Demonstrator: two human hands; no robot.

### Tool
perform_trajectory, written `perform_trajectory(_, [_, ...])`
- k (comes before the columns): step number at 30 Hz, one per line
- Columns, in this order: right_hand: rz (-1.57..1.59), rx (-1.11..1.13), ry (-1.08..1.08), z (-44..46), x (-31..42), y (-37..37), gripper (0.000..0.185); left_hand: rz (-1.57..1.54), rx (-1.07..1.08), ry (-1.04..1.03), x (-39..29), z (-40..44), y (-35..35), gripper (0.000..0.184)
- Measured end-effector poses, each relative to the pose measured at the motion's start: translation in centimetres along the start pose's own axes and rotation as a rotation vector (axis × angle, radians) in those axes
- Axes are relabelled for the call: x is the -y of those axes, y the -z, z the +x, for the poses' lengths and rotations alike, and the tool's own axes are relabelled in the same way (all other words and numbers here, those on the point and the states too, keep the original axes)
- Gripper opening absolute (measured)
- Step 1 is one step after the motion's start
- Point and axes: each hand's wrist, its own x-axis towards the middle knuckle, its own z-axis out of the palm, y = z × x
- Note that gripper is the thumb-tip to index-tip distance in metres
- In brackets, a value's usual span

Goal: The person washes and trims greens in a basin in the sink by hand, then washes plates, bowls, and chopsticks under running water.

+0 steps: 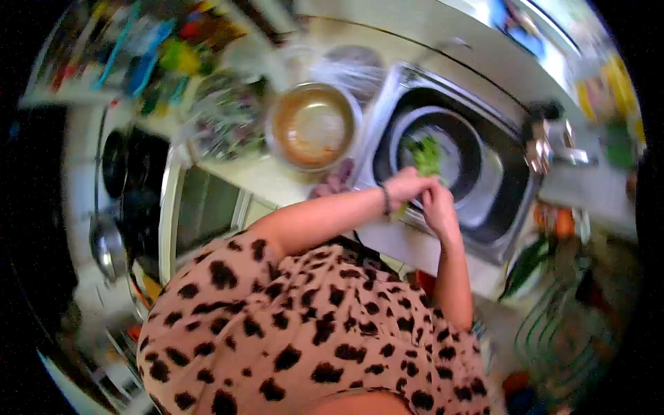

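Observation:
My left hand (407, 185), with a dark band on its wrist, is closed around a bunch of leafy greens (425, 153). Its leaves point away from me over a round basin (476, 142) in the metal sink (379, 142), and pale stems show below the hand. Against the left hand, my right hand (438, 205) is closed with its fingers on the greens too; its exact grip is blurred. Some water appears to lie in the basin. Left of the sink, a round metal bowl (315, 128) stands on the counter.
A clear plastic bag of greens (225, 124) lies left of the bowl. Purplish pieces (335, 181) rest near the sink's left corner. A faucet (453, 44) is behind the sink. Rightward are a long green vegetable (527, 266) and a wire rack (557, 339). A stove (135, 187) is far left.

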Motion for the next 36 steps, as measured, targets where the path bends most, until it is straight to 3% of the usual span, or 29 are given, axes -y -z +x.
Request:
perform_trajectory(1, [-0.116, 0.022, 0.005, -0.7, 0.9, 0.1, 0.015, 0.045, -0.053, 0.076, 0.1, 0.2, -0.3, 0.027])
perform_trajectory(3, [-0.212, 0.065, -0.077, -1.8, 2.7, 0.5, 0.017, 0.024, -0.184, 0.03, 1.7, 1.3, -1.1, 0.028])
perform_trajectory(5, [-0.125, -0.078, -0.017, -3.3, 3.1, 1.3, 0.019, 0.126, -0.3, 0.037, 1.4, 1.8, -1.4, 0.027])
perform_trajectory(6, [-0.111, -0.108, -0.046, -3.9, 3.2, 2.3, 0.018, 0.368, -0.164, -0.087, 0.2, 1.5, -1.1, 0.019])
perform_trajectory(7, [-0.097, -0.15, -0.074, -3.8, 3.3, 2.9, 0.018, 0.368, -0.158, -0.1, -0.9, 1.7, -0.3, 0.019])
perform_trajectory(9, [-0.09, -0.173, -0.199, -4.5, 3.5, 4.8, 0.016, 1.194, -0.226, -0.485, -3.6, 0.5, -0.7, 0.011])
perform_trajectory(11, [-0.091, -0.228, -0.184, -5.4, 2.6, 5.8, 0.014, 1.338, -0.283, -0.55, -6.8, -0.3, -1.4, 0.009])
perform_trajectory(13, [-0.083, -0.228, -0.196, -5.9, 2.4, 6.5, 0.013, 1.336, -0.424, -0.744, -8.0, -0.3, -1.8, 0.018])
perform_trajectory(17, [-0.079, -0.219, -0.156, -6.7, 2.0, 5.7, 0.013, 1.399, -0.509, -0.79, -7.9, 0.0, -2.4, 0.018])
perform_trajectory(21, [0.027, -0.165, -0.109, -7.2, 1.5, 3.5, 0.012, 1.67, -0.241, -0.493, 1.5, 3.6, 2.8, 0.015])
perform_trajectory(25, [-0.012, -0.101, -0.194, -8.6, 2.2, 3.8, 0.011, 1.841, -0.286, -0.423, 2.3, 0.2, 3.8, 0.012])
perform_trajectory(26, [-0.017, -0.091, -0.201, -8.6, 2.3, 3.8, 0.012, 1.882, -0.312, -0.488, 2.1, -0.7, 4.0, 0.01])
perform_trajectory(31, [0.011, -0.14, -0.148, -8.7, 0.8, 4.0, 0.012, 1.794, -0.381, -0.673, -0.9, -2.8, 4.5, 0.009])
perform_trajectory(36, [0.007, -0.175, -0.09, -7.7, 0.6, 4.5, 0.011, 1.485, -0.426, -0.86, -3.2, -3.1, 5.6, 0.013])
